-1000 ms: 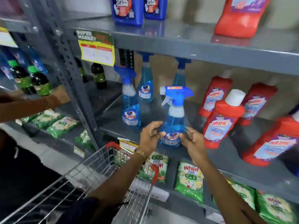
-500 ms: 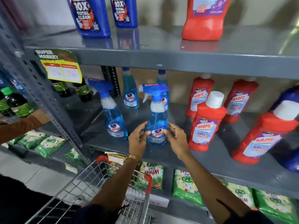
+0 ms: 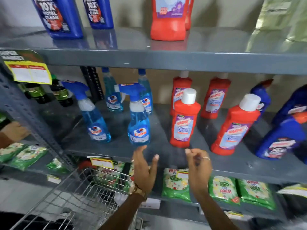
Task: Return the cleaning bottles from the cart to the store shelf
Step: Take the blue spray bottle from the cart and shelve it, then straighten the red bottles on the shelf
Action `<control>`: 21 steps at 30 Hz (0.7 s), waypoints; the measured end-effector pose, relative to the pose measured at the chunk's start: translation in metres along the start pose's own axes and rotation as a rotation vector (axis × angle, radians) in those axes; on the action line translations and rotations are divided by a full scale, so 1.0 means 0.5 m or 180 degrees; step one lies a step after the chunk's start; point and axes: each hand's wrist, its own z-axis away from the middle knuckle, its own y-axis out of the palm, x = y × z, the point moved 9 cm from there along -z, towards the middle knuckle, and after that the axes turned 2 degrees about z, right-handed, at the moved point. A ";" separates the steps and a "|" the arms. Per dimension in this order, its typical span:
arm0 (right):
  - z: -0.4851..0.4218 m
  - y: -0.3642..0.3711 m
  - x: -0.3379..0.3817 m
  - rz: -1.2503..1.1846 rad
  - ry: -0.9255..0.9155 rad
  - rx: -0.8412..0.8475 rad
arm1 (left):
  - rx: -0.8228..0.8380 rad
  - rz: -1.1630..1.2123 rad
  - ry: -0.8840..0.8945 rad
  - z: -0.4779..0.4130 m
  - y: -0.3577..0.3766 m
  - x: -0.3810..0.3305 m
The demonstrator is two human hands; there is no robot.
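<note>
Blue spray bottle (image 3: 139, 120) stands upright on the grey shelf (image 3: 166, 156), just above your fingertips, not touching them | your left hand (image 3: 144, 170) is spread wide and holds nothing | your right hand (image 3: 198, 168) has loosely curled fingers, holding nothing | wire cart (image 3: 79, 196) sits below your left hand

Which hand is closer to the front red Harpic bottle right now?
Right. The right hand is just below the Harpic bottle, near its base; the left hand is lower left, under the Colin spray bottle.
</note>
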 end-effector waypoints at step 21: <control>-0.203 -0.162 -0.112 0.1045 0.0463 -0.0329 | 0.0385 -0.0014 -0.0913 -0.071 0.274 -0.023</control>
